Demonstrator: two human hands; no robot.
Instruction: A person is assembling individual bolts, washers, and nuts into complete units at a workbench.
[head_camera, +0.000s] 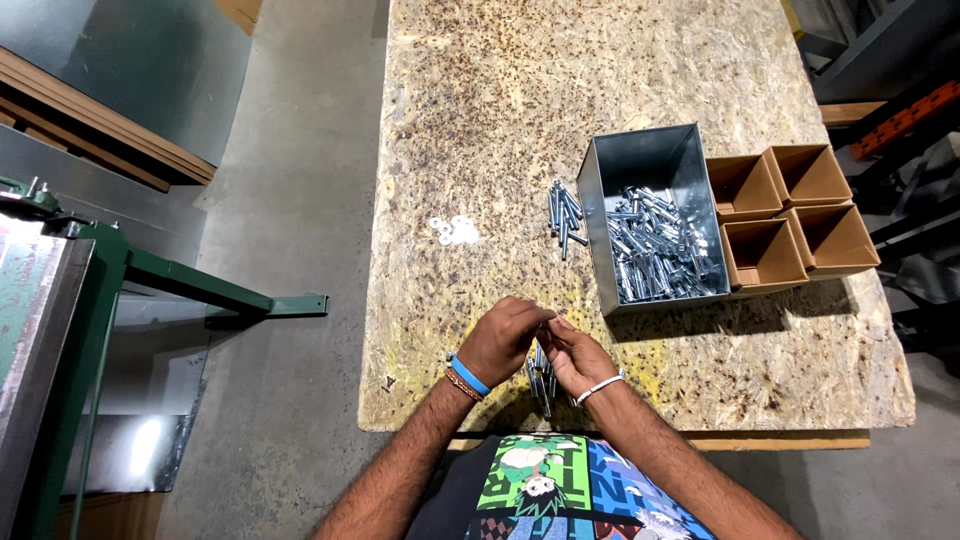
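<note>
Rough chipboard tabletop (640, 80), wide bare room across far half, concrete floor (300, 250) off left edge. Left hand (500, 342) and right hand (577, 357) near front edge, fingertips pinched together on something small, too small to tell. Bolts (541, 378) lying beneath the hands. Washers (453, 231) and loose bolts (564, 213) mid-table; metal bin (640, 165) of bolts beside cardboard compartments (795, 215) by right edge.

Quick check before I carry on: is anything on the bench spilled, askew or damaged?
Nothing stands out. The metal bin sits upright with its bolts inside, a few bolts lie loose beside it, washers sit in a small cluster, and the cardboard boxes look intact.
</note>
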